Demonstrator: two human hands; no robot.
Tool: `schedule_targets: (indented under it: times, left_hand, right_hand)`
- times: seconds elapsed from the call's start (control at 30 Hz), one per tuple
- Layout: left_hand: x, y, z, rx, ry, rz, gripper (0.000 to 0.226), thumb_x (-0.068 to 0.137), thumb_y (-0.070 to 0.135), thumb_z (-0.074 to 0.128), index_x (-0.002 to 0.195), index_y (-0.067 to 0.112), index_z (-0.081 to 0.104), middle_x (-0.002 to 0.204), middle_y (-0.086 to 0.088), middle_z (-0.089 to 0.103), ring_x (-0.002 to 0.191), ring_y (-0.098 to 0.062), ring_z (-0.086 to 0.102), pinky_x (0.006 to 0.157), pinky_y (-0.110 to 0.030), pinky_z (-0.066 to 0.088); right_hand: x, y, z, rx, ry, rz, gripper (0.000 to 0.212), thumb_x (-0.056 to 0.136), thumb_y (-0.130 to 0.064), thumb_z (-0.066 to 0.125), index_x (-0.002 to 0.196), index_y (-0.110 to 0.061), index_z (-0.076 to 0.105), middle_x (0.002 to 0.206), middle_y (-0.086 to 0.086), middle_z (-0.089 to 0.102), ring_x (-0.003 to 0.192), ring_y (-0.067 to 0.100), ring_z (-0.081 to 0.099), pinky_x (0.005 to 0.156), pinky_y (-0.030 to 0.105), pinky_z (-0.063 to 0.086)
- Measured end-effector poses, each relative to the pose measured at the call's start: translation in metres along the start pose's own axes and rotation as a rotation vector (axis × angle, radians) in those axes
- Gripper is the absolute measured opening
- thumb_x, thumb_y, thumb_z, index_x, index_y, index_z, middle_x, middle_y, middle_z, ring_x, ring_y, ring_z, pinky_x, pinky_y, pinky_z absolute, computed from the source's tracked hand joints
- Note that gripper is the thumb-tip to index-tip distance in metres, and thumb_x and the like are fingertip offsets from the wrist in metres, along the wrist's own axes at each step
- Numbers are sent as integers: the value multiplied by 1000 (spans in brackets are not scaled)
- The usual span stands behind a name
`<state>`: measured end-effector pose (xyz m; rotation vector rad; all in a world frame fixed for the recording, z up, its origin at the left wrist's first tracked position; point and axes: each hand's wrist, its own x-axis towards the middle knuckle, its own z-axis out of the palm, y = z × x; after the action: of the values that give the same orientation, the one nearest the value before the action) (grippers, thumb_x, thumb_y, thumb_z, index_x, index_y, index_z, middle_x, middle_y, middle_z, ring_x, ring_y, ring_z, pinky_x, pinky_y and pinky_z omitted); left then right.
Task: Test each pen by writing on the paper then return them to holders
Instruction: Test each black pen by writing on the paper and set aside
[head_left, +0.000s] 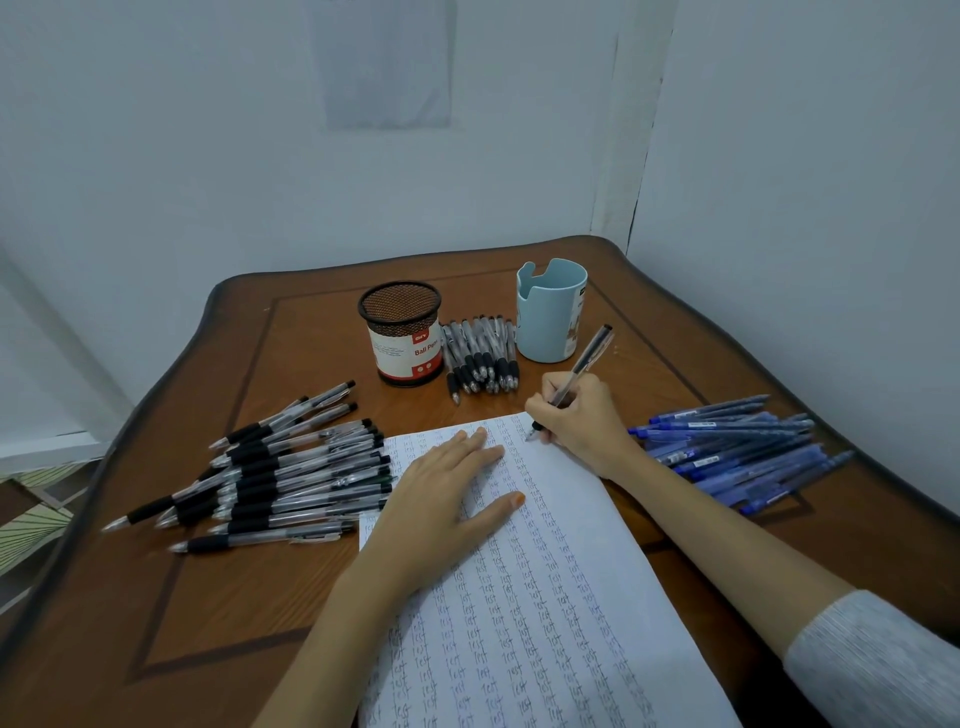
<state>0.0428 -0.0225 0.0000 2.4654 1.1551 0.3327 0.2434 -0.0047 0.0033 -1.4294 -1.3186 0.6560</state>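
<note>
Right, the right hand (582, 421) pinches a clear-barrelled pen (583, 365), tip down on the top right corner of the paper (571, 571), which is filled with columns of "test". The left hand (447, 488) lies flat on the sheet, fingers straight and thumb out. On the desk (208, 597), black-grip pens (280, 467) are piled to the left and blue pens (737, 447) to the right. Behind, a black mesh holder (400, 332) and a light-blue holder (551, 312) stand with another pen bunch (480, 358) between them.

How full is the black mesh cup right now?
Empty, it seems: the mesh cup stands upright, nothing sticks up past its rim, and its upper mesh shows through bare. Black pens lie beside it on the table.
</note>
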Motion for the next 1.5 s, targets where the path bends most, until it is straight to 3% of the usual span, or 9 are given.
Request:
schedule_targets:
  times: [0.37, 0.57, 1.03, 1.2, 1.3, 1.4, 1.5]
  left_hand:
    - [-1, -1, 1, -3, -2, 1, 73, 83, 71, 32, 146, 36, 31, 157, 17, 18, 144, -1, 10, 119, -30, 12]
    - [0, -1, 0, 7, -10, -2, 72, 83, 71, 32, 147, 37, 31, 157, 17, 18, 145, -1, 10, 119, -29, 11]
    - [-1, 0, 0, -1, -11, -4, 74, 81, 72, 30, 146, 37, 31, 157, 16, 18, 144, -1, 11, 120, -30, 11]
    - [-1, -3, 2, 5, 4, 6, 68, 86, 68, 36, 147, 36, 31, 157, 16, 18, 144, -1, 11, 117, -26, 9]
    - [-1, -4, 3, 0, 14, 13, 67, 87, 67, 38, 146, 36, 32, 157, 16, 19, 144, -1, 12, 118, -27, 10]
    - [0, -5, 3, -2, 17, 11, 66, 88, 66, 39, 146, 36, 32, 157, 16, 19, 144, -1, 12, 118, -27, 10]
    - [0, -5, 4, -15, 25, 10, 66, 87, 66, 40, 145, 36, 34, 156, 17, 21, 144, 0, 12, 117, -26, 10]
  right_hand:
    - [-1, 0, -1, 14, -2, -1, 33, 86, 4, 59, 58, -8, 45, 56, 8, 45, 49, 13, 56, 46, 17, 42]
    - [-1, 0, -1, 5, 24, -11, 28, 89, 1, 59, 63, -3, 49, 58, 11, 49, 45, 5, 56, 45, 13, 41]
    - [-1, 1, 0, 29, 33, 6, 36, 88, 3, 58, 58, -10, 43, 52, 4, 45, 45, 10, 53, 43, 14, 39]
    - [3, 1, -6, 276, 48, 163, 26, 97, -15, 55, 74, -4, 53, 57, 6, 56, 34, 9, 40, 33, 19, 30]
    - [3, -4, -8, 395, 52, 225, 19, 101, -31, 45, 95, -13, 50, 56, 4, 52, 36, 8, 36, 33, 18, 27]
    - [2, -4, -6, 370, 75, 216, 29, 103, -39, 33, 100, -16, 50, 51, 2, 47, 36, 8, 34, 34, 19, 28]
    - [0, -3, -6, 272, 79, 162, 32, 103, -35, 35, 101, -13, 58, 53, 3, 52, 37, 7, 39, 36, 19, 32]
